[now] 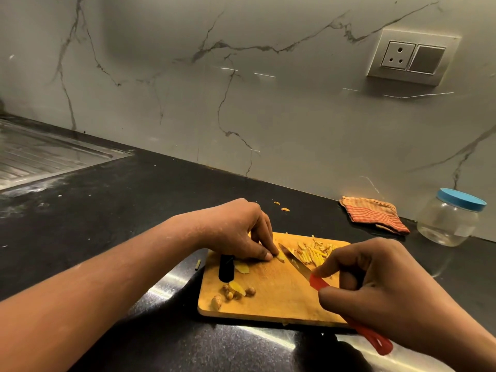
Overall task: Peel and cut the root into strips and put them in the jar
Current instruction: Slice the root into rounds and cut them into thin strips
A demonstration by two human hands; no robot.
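Pinning a peeled yellow root piece (280, 256) to the wooden cutting board (268, 304), the left hand (236, 232) curls its fingertips down on it. The right hand (375, 285) grips a red-handled knife (295, 263), with the blade just beside that piece. Cut strips (314, 253) are heaped at the board's far right and peel scraps (233, 292) at its near left. The jar (448, 221), with its blue lid (461, 199) on, stands on the black counter (107, 210) well to the right, near a striped cloth (373, 214).

A folded orange striped cloth (374, 214) lies on my black counter (107, 210), up against the veined marble wall (268, 116). High on that wall, to my right, sits a socket plate (413, 59). Far left, a steel drainboard (40, 154) is set into the counter.
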